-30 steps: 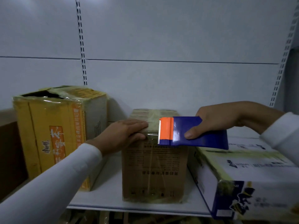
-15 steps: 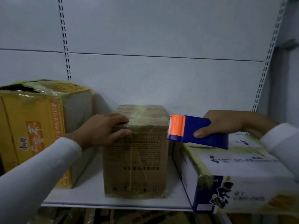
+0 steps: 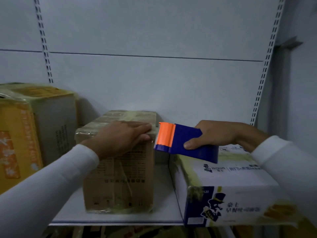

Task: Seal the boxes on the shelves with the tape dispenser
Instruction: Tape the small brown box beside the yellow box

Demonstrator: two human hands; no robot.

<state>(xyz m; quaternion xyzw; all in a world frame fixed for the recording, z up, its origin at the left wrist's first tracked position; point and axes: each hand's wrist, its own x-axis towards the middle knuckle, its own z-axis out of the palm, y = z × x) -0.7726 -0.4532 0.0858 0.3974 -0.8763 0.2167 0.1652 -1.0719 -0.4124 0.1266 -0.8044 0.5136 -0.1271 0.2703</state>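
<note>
Since half a second ago my left hand (image 3: 120,136) has slid further across the top of the brown box (image 3: 118,172), fingers straight and pressing flat near its right edge. My right hand (image 3: 212,134) curls round the one blue-and-orange tape dispenser (image 3: 181,143), whose orange end now sits just beside that box's top right corner. Three boxes stand on the shelf (image 3: 164,186): yellow box (image 3: 20,134), brown, white box (image 3: 231,184)

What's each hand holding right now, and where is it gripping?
The right hand grips the blue tape dispenser by its body, thumb on the near side. The left hand holds nothing, resting flat on the brown box.
</note>
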